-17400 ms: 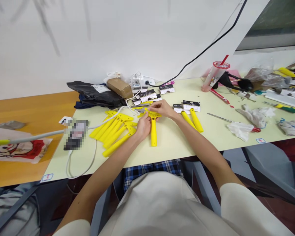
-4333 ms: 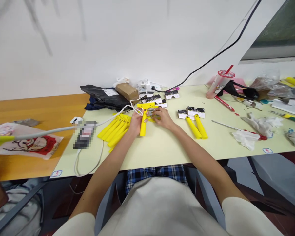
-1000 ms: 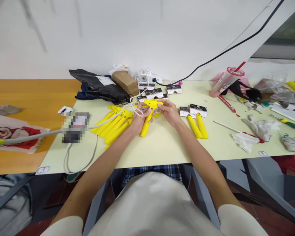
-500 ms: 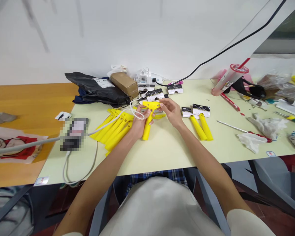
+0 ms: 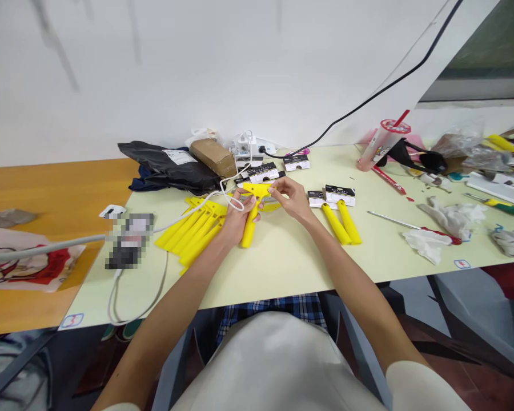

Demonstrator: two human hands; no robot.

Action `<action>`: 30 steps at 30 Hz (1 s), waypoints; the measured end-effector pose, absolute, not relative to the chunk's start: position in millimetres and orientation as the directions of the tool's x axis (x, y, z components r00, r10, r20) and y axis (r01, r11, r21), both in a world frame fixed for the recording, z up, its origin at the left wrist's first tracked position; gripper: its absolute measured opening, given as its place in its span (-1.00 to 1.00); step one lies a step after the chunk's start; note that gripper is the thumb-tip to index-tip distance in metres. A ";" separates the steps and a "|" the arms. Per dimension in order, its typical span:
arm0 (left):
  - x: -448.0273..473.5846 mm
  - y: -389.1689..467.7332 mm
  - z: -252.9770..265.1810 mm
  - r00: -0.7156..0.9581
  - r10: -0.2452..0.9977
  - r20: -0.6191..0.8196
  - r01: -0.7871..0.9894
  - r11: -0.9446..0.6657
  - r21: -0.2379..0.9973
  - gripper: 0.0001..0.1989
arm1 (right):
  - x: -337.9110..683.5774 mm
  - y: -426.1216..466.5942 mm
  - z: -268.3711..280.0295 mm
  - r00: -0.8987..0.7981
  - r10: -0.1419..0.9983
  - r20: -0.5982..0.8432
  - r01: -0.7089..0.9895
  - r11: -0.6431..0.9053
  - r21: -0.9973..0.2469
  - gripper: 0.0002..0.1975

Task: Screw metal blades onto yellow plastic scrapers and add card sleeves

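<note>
A yellow T-shaped scraper handle (image 5: 249, 227) is held up over the middle of the table, its grip pointing down toward me. My left hand (image 5: 236, 220) is closed around it just below the crosspiece. At the crosspiece's right end, my right hand (image 5: 290, 197) has thumb and forefinger pinched together; any small part between them is too small to make out. Left of my hands lies a row of several similar yellow handles (image 5: 192, 231). To the right, two yellow handles (image 5: 341, 222) lie against black-and-white card packs (image 5: 340, 194). A white cable (image 5: 235, 204) loops in front of my left hand.
Behind my hands are more card packs (image 5: 263, 172), a brown box (image 5: 214, 157), a black plastic bag (image 5: 171, 165) and a plugged-in power strip. Rightward stand a drink cup (image 5: 383, 145), a screwdriver (image 5: 437, 234) and crumpled tissues (image 5: 428, 245). A blurred-out device (image 5: 131, 240) lies left.
The view has shifted slightly, so the table things appear moved a little left. Both hands stay at the same handle, with the right fingers still at the crosspiece's end.
</note>
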State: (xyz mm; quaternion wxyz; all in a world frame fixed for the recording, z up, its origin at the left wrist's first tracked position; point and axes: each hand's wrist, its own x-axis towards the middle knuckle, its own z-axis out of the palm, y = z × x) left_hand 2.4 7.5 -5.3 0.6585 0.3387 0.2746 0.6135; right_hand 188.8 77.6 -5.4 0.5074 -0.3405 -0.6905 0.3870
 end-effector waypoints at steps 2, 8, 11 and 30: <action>3.1 6.7 -2.8 0.087 0.995 0.047 -0.614 0.016 0.789 -0.51 | 192.3 83.3 -7.1 -0.247 0.857 0.453 0.064 0.480 -0.875 -0.56; 0.2 10.9 -2.4 0.009 0.997 0.074 -0.644 -0.051 0.764 -0.50 | 217.8 107.3 -30.2 -0.222 0.841 0.494 0.406 0.540 -0.738 -0.77; -6.1 15.4 -5.8 -0.030 0.996 0.089 -0.637 -0.088 0.766 -0.50 | 227.8 112.9 -41.2 -0.361 0.851 0.382 0.611 0.525 -0.592 -0.88; 7.2 9.5 -10.5 0.145 0.989 0.027 -0.632 0.071 0.771 -0.48 | 212.4 107.9 -30.9 -0.178 0.748 0.639 0.496 0.629 -0.599 -0.79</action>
